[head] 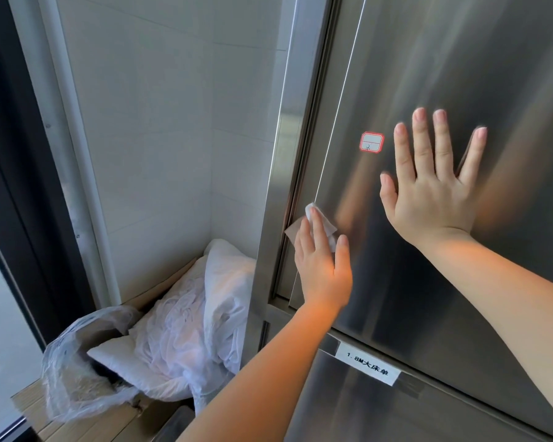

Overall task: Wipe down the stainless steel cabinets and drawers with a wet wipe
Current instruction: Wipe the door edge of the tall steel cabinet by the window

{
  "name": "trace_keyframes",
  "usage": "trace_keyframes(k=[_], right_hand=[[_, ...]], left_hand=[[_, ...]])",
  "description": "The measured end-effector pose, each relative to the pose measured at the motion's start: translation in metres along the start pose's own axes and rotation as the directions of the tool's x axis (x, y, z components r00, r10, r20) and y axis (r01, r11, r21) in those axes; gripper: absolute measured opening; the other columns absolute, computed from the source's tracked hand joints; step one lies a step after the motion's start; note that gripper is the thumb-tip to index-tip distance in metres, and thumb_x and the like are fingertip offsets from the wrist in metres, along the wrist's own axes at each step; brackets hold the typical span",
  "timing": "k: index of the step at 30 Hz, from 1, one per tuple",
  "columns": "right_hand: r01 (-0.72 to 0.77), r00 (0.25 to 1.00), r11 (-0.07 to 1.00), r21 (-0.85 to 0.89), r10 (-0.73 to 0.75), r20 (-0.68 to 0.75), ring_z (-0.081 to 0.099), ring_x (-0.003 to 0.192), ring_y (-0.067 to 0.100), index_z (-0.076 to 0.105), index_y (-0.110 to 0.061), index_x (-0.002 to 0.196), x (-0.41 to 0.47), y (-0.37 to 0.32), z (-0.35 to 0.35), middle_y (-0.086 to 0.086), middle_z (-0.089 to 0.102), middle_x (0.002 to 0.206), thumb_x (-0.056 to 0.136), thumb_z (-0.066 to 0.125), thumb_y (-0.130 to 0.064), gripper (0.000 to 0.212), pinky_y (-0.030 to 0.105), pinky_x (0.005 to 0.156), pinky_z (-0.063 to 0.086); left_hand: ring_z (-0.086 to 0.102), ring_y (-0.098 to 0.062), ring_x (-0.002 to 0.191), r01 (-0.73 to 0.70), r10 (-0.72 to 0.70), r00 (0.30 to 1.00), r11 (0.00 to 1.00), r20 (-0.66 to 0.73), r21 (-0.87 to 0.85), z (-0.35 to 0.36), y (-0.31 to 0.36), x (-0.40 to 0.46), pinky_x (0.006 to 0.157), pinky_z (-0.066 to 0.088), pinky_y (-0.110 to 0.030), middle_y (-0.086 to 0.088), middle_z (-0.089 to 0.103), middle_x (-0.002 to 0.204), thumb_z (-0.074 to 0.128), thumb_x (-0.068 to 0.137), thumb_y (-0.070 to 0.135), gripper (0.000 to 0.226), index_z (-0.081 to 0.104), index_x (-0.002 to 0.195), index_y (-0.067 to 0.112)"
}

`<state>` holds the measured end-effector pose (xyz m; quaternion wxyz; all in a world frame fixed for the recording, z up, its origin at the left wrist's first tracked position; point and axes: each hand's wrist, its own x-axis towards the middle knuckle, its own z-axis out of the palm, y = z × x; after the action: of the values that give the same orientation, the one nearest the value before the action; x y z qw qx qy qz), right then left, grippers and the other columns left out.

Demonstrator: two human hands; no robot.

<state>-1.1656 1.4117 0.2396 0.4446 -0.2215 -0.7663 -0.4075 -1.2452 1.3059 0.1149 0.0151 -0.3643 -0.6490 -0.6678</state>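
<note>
A tall stainless steel cabinet door (460,74) fills the right of the head view. My left hand (321,266) presses a white wet wipe (328,226) flat against the door's left edge, fingers straight over the wipe. Higher and to the right, my right hand (434,186) lies flat on the door with its fingers spread. A small red-bordered sticker (371,142) sits on the door between the two hands. Below the door, a white label with printed text (367,368) is stuck on the steel rail above a lower panel (364,416).
The cabinet's steel frame (278,186) stands left of the door. White tiled wall (160,138) lies beyond it. A cardboard box (87,419) with white bedding (205,314) and a clear plastic bag (71,362) sits in the corner. A dark window frame (13,154) runs down the far left.
</note>
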Motion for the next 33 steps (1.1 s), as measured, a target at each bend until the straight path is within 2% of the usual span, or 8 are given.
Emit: trace_keyframes(k=[5, 8, 13, 16, 19, 24, 30, 33], right_hand=[[0.0, 1.0, 1.0, -0.003, 0.0, 0.02, -0.003, 0.15, 0.029, 0.0, -0.014, 0.156, 0.0, 0.0, 0.0, 0.009, -0.001, 0.164, 0.104, 0.022, -0.038, 0.062, 0.064, 0.114, -0.004], [0.001, 1.0, 1.0, -0.011, -0.001, 0.017, -0.001, 0.15, 0.03, 0.0, -0.013, 0.156, 0.0, 0.0, 0.0, 0.01, 0.001, 0.163, 0.104, 0.023, -0.038, 0.062, 0.065, 0.114, -0.002], [0.001, 1.0, 1.0, -0.017, -0.001, 0.008, 0.001, 0.15, 0.031, 0.002, -0.013, 0.156, 0.0, 0.0, 0.001, 0.01, 0.002, 0.163, 0.104, 0.024, -0.037, 0.062, 0.065, 0.114, 0.0], [0.001, 1.0, 1.0, -0.018, -0.001, 0.002, 0.002, 0.15, 0.031, 0.003, -0.012, 0.156, 0.0, 0.0, 0.001, 0.01, 0.004, 0.163, 0.104, 0.025, -0.037, 0.062, 0.066, 0.114, 0.001], [0.004, 1.0, 1.0, -0.03, -0.004, -0.014, 0.005, 0.15, 0.032, 0.006, -0.012, 0.156, 0.0, 0.0, 0.002, 0.011, 0.006, 0.163, 0.103, 0.026, -0.036, 0.062, 0.066, 0.114, 0.002], [0.005, 1.0, 1.0, -0.026, -0.005, -0.006, 0.005, 0.15, 0.032, 0.005, -0.011, 0.156, 0.0, 0.0, 0.0, 0.012, 0.006, 0.163, 0.103, 0.026, -0.036, 0.062, 0.067, 0.113, 0.002], [0.001, 1.0, 1.0, -0.018, -0.001, 0.007, 0.004, 0.15, 0.032, 0.005, -0.012, 0.156, 0.0, 0.0, 0.0, 0.011, 0.005, 0.163, 0.103, 0.027, -0.036, 0.062, 0.067, 0.113, 0.003], [0.001, 1.0, 1.0, -0.01, -0.001, 0.012, 0.003, 0.15, 0.032, 0.004, -0.012, 0.156, 0.0, -0.001, 0.0, 0.011, 0.004, 0.163, 0.103, 0.026, -0.036, 0.062, 0.068, 0.113, 0.003]], left_hand=[[0.015, -0.015, 0.146, 0.091, -0.099, 0.991, 0.991, -0.092, -0.093, 0.012, 0.002, -0.015, 0.12, 0.019, -0.044, 0.004, 0.015, 0.16, 0.039, 0.098, 0.039, 0.065, 0.011, 0.157, 0.033], [0.02, -0.018, 0.141, 0.142, -0.16, 0.975, 0.983, -0.156, -0.12, 0.014, 0.007, -0.008, 0.118, 0.02, -0.046, -0.004, 0.026, 0.153, 0.042, 0.099, 0.036, 0.062, 0.018, 0.157, 0.026], [0.016, -0.013, 0.14, 0.097, -0.12, 0.965, 0.989, -0.232, -0.11, 0.018, 0.037, 0.016, 0.117, 0.014, -0.033, 0.0, 0.028, 0.152, 0.036, 0.095, 0.046, 0.064, 0.024, 0.155, 0.028], [0.027, -0.016, 0.135, 0.08, -0.131, 0.957, 0.977, -0.26, -0.198, 0.017, 0.034, 0.013, 0.114, 0.022, -0.03, -0.003, 0.036, 0.144, 0.04, 0.093, 0.042, 0.063, 0.03, 0.153, 0.025], [0.034, -0.018, 0.135, 0.134, -0.219, 0.937, 0.945, -0.273, -0.297, 0.014, 0.017, 0.0, 0.115, 0.027, -0.036, -0.007, 0.043, 0.144, 0.041, 0.092, 0.037, 0.062, 0.036, 0.148, 0.011], [0.033, -0.014, 0.125, 0.088, -0.165, 0.936, 0.964, -0.309, -0.25, 0.02, 0.027, 0.012, 0.107, 0.028, -0.026, -0.004, 0.042, 0.133, 0.048, 0.09, 0.035, 0.059, 0.046, 0.142, 0.008], [0.036, -0.017, 0.124, 0.131, -0.167, 0.952, 0.98, -0.256, -0.153, 0.019, 0.003, -0.001, 0.104, 0.032, -0.03, 0.003, 0.042, 0.125, 0.045, 0.093, 0.043, 0.062, 0.039, 0.149, 0.018], [0.032, -0.013, 0.128, 0.219, -0.24, 0.956, 0.967, -0.169, -0.133, 0.012, -0.034, -0.026, 0.108, 0.029, -0.029, 0.014, 0.032, 0.119, 0.05, 0.101, 0.033, 0.056, 0.033, 0.152, 0.021]])
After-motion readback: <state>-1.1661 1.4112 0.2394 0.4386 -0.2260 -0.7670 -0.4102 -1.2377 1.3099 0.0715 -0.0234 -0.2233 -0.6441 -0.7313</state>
